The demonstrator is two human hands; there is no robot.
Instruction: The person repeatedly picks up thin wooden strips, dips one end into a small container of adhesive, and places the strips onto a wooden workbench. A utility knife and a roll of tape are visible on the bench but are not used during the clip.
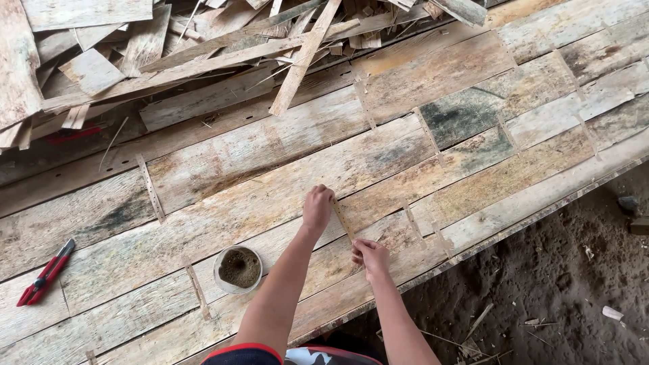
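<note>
Sleeve (247,354): dark with a red edge, cut off by the bottom edge of the frame, lower centre.
Right hand (371,257): lower centre, fingers pinched shut on the near end of the tape.
Left hand (317,207): just above and left of the right hand, fingers curled down, pressing the far end of the tape onto the veneer; fingertips hidden under the hand.
Tape (343,221): thin tan strip lying along a seam between two sheets, stretched from one hand to the other, middle of the frame.
Cup (238,269): small round container left of the left forearm, standing on the veneer, filled with something brownish; contents hard to make out.
Veneer (270,176): pale, stained wood sheets laid edge to edge across the bench, joined by more short tan strips at the seams.
Bench (541,203): only its edge shows, running diagonally at lower right.
Ground (561,297): dark soil at lower right with splinters and a few small pieces.
Knife (46,272): red-handled utility cutter, left edge, lying on the veneer well apart from the hands.
Scraps (169,47): heap of broken wood strips, upper left, cut off by the top edge; something red shows beneath it, too covered to identify.
Labels: none readable on anything.
</note>
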